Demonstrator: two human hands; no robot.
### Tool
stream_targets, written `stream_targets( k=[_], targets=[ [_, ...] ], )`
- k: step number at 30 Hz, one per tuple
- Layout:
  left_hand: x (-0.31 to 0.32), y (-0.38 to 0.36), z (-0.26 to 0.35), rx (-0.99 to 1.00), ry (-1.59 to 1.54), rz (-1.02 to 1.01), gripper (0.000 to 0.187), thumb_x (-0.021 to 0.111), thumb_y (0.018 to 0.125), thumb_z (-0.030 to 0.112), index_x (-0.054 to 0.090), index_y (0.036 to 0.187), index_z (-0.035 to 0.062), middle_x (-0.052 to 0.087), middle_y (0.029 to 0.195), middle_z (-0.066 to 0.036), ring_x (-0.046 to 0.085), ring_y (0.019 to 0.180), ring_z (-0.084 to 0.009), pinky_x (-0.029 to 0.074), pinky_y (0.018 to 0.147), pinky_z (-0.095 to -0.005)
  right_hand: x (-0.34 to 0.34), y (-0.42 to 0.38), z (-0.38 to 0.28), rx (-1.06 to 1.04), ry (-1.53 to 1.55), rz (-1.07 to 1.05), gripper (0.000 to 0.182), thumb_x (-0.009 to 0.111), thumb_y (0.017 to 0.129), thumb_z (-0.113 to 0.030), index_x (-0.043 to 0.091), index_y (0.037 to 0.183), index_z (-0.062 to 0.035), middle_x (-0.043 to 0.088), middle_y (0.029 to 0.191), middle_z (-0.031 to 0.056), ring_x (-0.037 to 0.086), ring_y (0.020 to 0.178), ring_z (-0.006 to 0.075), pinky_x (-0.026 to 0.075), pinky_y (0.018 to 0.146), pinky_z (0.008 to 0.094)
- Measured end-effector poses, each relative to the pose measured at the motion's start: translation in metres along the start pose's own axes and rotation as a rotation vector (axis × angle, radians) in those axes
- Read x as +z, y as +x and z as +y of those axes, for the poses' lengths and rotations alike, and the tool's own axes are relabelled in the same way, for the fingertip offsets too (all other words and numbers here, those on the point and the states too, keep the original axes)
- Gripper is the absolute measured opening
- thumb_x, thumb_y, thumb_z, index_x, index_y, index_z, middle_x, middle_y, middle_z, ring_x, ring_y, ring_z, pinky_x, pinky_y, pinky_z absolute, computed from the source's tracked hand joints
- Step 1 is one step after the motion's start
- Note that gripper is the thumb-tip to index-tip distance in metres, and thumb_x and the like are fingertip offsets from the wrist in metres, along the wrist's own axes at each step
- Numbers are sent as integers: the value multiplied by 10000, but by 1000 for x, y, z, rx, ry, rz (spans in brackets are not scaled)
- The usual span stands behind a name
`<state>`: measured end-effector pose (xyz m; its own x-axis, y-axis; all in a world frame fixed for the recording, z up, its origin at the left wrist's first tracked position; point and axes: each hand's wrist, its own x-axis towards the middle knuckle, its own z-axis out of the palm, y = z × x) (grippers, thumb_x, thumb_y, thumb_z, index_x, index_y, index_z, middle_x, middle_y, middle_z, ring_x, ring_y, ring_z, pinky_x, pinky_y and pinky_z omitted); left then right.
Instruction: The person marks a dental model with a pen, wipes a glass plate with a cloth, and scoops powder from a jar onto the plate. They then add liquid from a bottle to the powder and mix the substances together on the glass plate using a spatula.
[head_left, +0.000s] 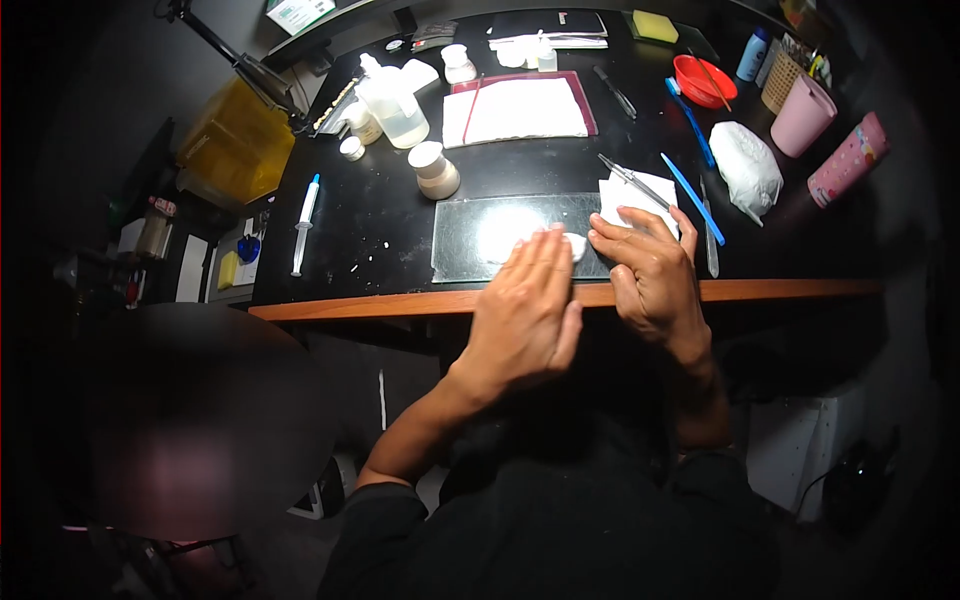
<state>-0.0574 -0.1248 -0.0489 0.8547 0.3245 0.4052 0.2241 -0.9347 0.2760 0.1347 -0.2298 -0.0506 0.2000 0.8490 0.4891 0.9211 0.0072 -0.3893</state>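
Note:
A clear glass plate (458, 235) lies at the front of the black desk, with a bright glare on it. My left hand (525, 310) is laid out flat over the plate, fingers straight and side by side. Beside its fingertips sits a small white lump (576, 246), partly hidden by the hand; its material I cannot make out. To the right, my right hand (655, 272) is raised with fingers loosely bent and apart, its fingertips close to the lump. Behind it are a white paper pad (612, 197) and metal tweezers (640, 183).
A blue stick (692, 200) and a white plastic-wrapped bundle (746, 170) lie right. A lidded jar (434, 170) and a clear bottle (395, 110) stand behind the plate. A syringe (305, 228) lies left. The wooden edge (400, 302) runs along the front.

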Motion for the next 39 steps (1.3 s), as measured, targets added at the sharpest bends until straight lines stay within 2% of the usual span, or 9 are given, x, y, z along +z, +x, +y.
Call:
stream_targets(
  k=[5, 9, 16, 20, 23, 26, 30, 34, 39],
  targets=[
    [14, 30, -9, 25, 2, -66, 720, 591, 927, 222, 474, 1524, -163, 488, 1591, -382, 484, 1500, -507, 346, 1298, -517, -1, 1, 0, -11, -27, -6, 411, 603, 853, -121, 828, 1193, -63, 782, 1346, 54, 605, 1385, 308, 179, 1277, 623],
    [17, 40, -16, -9, 5, -64, 707, 562, 968, 247, 471, 1529, -172, 473, 1602, -386, 474, 1513, -498, 352, 1297, -508, 0, 0, -3, -5, -57, -3, 415, 602, 858, -123, 831, 1200, -76, 783, 1347, 46, 588, 1398, 314, 167, 1279, 629],
    [7, 25, -46, -235, 192, -13, 740, 526, 977, 288, 462, 1536, -192, 456, 1619, -390, 465, 1536, -464, 353, 1297, -484, 2, -1, -4, 14, -67, 15, 406, 606, 854, -122, 843, 1182, -86, 788, 1345, 46, 584, 1400, 315, 151, 1285, 629],
    [-18, -9, -57, -392, 175, -25, 734, 526, 1001, 288, 445, 1543, -200, 414, 1638, -406, 413, 1559, -497, 301, 1312, -519, 3, -1, -4, 14, -50, 42, 410, 605, 836, -119, 846, 1165, -79, 793, 1334, 54, 601, 1386, 323, 149, 1285, 630],
    [-24, -33, -62, -389, 196, -14, 743, 525, 1019, 294, 419, 1549, -216, 365, 1658, -423, 342, 1586, -531, 240, 1325, -567, 3, -3, -5, 17, -33, 59, 412, 603, 830, -120, 846, 1161, -74, 796, 1324, 60, 611, 1377, 329, 151, 1283, 632],
    [-16, -36, -47, -370, 362, -27, 739, 506, 1061, 298, 363, 1589, -199, 317, 1690, -411, 247, 1625, -534, 165, 1343, -565, 2, -2, -4, 4, -25, 56, 410, 605, 833, -124, 845, 1162, -74, 796, 1322, 61, 613, 1377, 330, 155, 1281, 633],
    [-5, -14, -12, -285, 201, -48, 772, 524, 1062, 335, 371, 1555, -239, 316, 1661, -455, 268, 1605, -563, 186, 1334, -589, 2, -3, -4, 3, -39, 36, 406, 611, 841, -132, 842, 1171, -80, 791, 1337, 53, 604, 1384, 327, 159, 1283, 629],
    [15, 4, 23, -105, 50, -29, 812, 554, 1040, 376, 389, 1531, -249, 356, 1612, -485, 307, 1584, -574, 225, 1325, -581, 2, -2, -2, -6, -49, 19, 409, 617, 844, -132, 840, 1183, -84, 784, 1353, 45, 591, 1395, 321, 160, 1286, 627],
    [9, -6, 15, -86, 53, -24, 834, 562, 1047, 446, 421, 1553, -202, 395, 1634, -426, 358, 1585, -515, 246, 1328, -545, 1, -2, -2, 1, -44, 0, 413, 615, 844, -107, 841, 1189, -98, 786, 1351, 30, 591, 1399, 319, 135, 1296, 635]
  ],
)
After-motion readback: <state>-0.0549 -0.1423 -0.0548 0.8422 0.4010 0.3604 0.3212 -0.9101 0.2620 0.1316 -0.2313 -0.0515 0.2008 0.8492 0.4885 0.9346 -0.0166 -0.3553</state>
